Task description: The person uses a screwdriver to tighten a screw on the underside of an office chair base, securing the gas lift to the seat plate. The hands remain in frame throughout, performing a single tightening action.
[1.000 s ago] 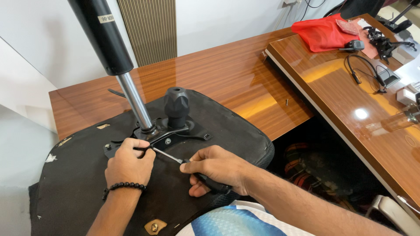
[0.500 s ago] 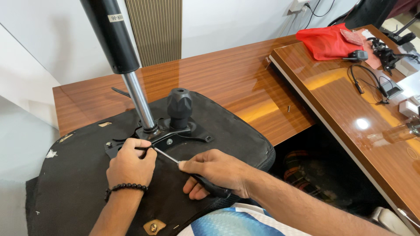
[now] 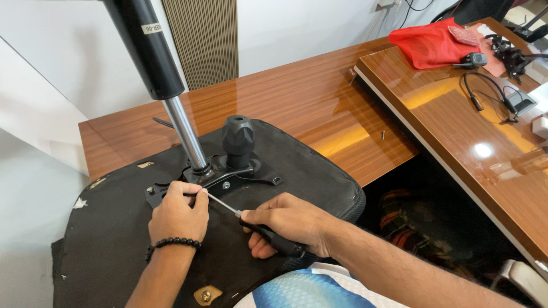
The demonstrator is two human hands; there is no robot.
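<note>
Screwdriver (image 3: 260, 228) work occupies both our hands on an upturned black chair seat (image 3: 114, 245), which lies across the near edge of a glossy wooden surface (image 3: 308, 108). From the seat's metal mounting plate (image 3: 228, 178) a gas-lift cylinder (image 3: 157, 68) leans up and to the left, chrome rod below, black tube above, and a black ribbed knob (image 3: 237, 137) stands upright just beside it. Our right hand (image 3: 288, 222) comes in from the lower right with the forearm low over the seat; its fingers are curled shut around the black handle, thumb on top, and the thin shaft points up and left toward the plate. Our left hand (image 3: 178, 214), a dark bead bracelet (image 3: 171, 244) on the wrist, reaches straight up from below; thumb and fingers pinch closed on the shaft near its tip, at the plate's left end. A second wooden surface (image 3: 456, 131) to the right carries a red cloth (image 3: 428, 43) and black cables (image 3: 485, 97). One small screw (image 3: 383, 135) lies loose on the first surface, well apart from the seat.
</note>
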